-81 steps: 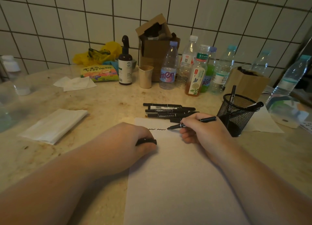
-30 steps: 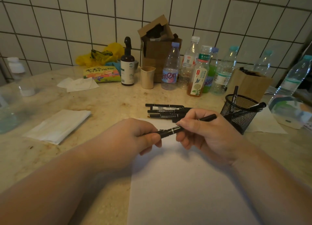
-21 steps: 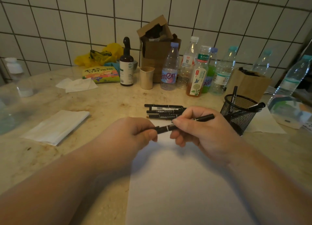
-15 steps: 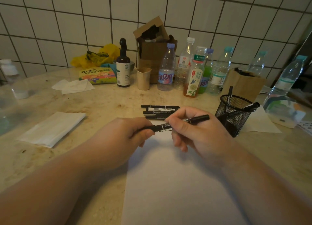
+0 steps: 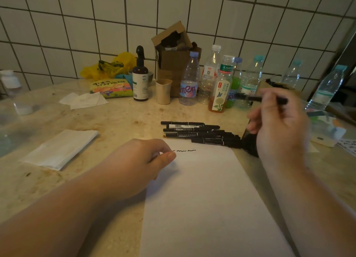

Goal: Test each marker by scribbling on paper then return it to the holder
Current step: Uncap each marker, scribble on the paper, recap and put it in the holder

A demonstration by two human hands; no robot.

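While right hand point(image 5: 279, 125) grips one marker point(image 5: 269, 99)

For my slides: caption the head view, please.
Right hand lifts a black marker above the paper; left hand rests beside the scribble.

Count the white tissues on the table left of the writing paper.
2: a folded tissue nearer the person, and a crumpled tissue farther back, in front of the snack packet. None seems hidden.

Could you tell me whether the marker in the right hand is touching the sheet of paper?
Apart. The head view shows the right hand holding the marker raised, well clear of the paper.
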